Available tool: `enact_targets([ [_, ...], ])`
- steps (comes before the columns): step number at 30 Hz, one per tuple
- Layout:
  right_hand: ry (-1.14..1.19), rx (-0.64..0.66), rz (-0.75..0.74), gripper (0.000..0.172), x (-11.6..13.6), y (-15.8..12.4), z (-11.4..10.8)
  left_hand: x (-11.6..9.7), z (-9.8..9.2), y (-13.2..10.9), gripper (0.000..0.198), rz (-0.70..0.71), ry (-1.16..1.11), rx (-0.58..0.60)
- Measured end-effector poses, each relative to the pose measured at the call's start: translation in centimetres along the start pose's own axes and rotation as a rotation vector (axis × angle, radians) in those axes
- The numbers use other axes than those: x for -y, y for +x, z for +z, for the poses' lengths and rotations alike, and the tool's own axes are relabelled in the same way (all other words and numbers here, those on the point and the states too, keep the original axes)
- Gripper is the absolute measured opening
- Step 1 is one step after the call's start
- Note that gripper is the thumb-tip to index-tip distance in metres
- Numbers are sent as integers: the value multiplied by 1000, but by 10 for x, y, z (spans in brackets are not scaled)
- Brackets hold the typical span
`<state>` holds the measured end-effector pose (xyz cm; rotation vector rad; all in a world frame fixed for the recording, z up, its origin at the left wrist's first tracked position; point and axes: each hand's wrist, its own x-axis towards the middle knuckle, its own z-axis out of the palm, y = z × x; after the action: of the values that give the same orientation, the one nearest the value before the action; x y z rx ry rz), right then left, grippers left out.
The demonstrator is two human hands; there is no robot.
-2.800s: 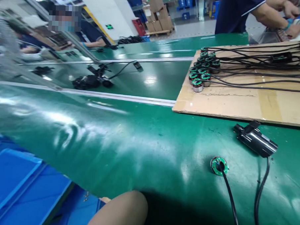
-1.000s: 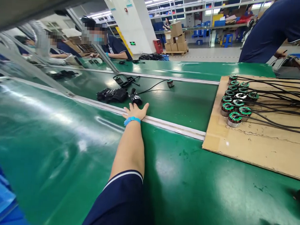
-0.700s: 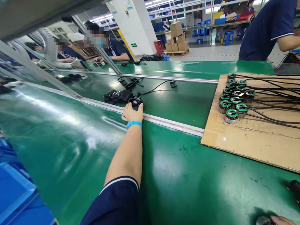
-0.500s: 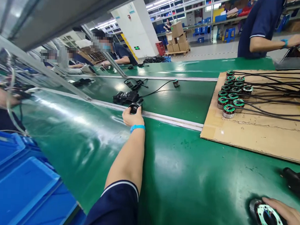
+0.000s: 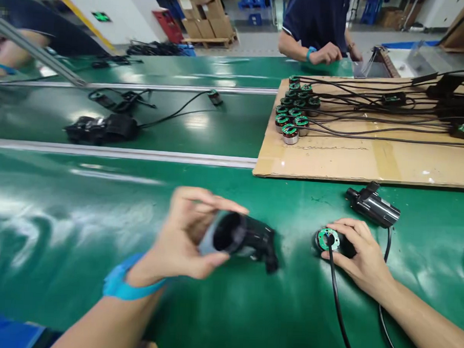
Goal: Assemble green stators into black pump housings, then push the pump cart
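My left hand [image 5: 185, 238] holds a black plastic pump housing [image 5: 244, 238] just above the green table, its open end turned toward me. My right hand [image 5: 357, 254] grips a small round stator with a green circuit board [image 5: 326, 239] resting on the table; a black cable [image 5: 339, 312] runs from it toward me. The housing and the stator are about a hand's width apart. A finished black pump [image 5: 372, 206] lies just beyond my right hand.
A cardboard sheet [image 5: 355, 159] at the back right carries several green-topped stators [image 5: 294, 107] with black cables. More black housings [image 5: 101, 127] lie on the conveyor belt [image 5: 226, 127] at the left. A person in dark blue [image 5: 319, 24] works across the table.
My left hand reached out to the belt, picked up a black housing and brought it back near me. My right hand closed on the stator on the table.
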<state>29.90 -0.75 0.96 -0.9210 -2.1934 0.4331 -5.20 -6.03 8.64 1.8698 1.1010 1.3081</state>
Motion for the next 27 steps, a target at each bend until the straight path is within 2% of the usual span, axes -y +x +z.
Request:
enact_targets([
  [2, -12, -43, -32, 42, 2, -4, -7, -16, 37, 9, 75, 68, -66, 316],
  [4, 27, -109, -56, 44, 5, -6, -19, -22, 63, 23, 76, 81, -141, 568],
  [6, 111, -183, -74, 45, 13, -9, -35, -23, 80, 35, 76, 66, -216, 733],
  [8, 172, -230, -79, 47, 24, -13, -50, -23, 91, 42, 80, 43, -289, 821],
  [12, 172, -217, -102, 61, 51, -24, -66, -22, 103, 43, 87, 31, -350, 870],
  [16, 124, -102, -221, 54, 68, -24, -58, -18, 108, 41, 99, 57, -349, 919],
  [23, -102, 66, -380, 47, 71, -10, -39, -15, 106, 42, 113, 41, -405, 966],
  [27, -224, 110, -455, 59, 68, -12, -36, -14, 98, 42, 122, 61, -333, 933],
])
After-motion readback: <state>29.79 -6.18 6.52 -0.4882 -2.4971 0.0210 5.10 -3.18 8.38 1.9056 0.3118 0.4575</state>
